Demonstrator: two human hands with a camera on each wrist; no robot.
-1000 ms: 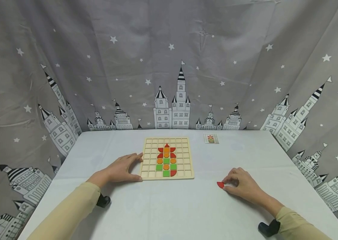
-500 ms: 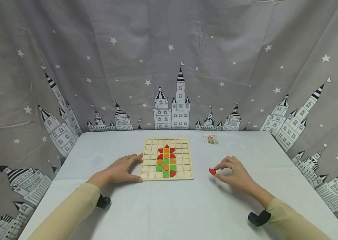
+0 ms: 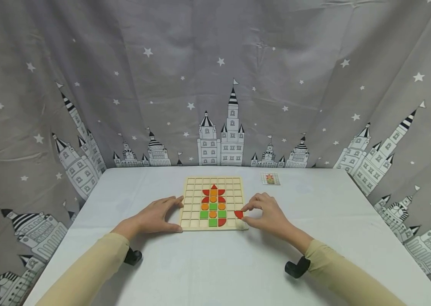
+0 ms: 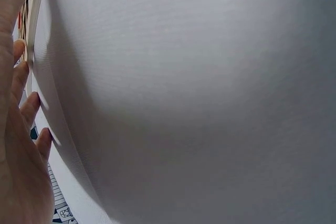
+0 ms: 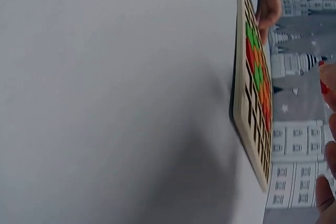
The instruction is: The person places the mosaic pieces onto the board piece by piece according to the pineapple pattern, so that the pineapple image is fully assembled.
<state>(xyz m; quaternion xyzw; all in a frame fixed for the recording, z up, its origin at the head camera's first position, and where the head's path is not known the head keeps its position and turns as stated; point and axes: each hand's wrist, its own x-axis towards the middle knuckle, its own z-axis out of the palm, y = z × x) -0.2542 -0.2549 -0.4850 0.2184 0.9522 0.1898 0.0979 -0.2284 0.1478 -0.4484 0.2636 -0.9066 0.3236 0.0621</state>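
My right hand pinches a red quarter-circle tile between thumb and fingertips, over the right edge of a wooden grid board. In the right wrist view only the red tile's edge shows beside the fingers. My left hand is at the board's left side, thumb near the front corner and fingertips at the edge. Its fingers are spread along that edge in the left wrist view. Red, orange and green tiles lie in the board's middle columns, with a red triangle on top and a green square at the bottom.
A small card printed with a coloured grid picture lies behind and to the right of the board. The white tabletop runs back to a grey curtain with castles and stars.
My right hand has carried the red tile leftward and away from me, from the right part of the table to over the board's right edge. The left hand has stayed at the board.
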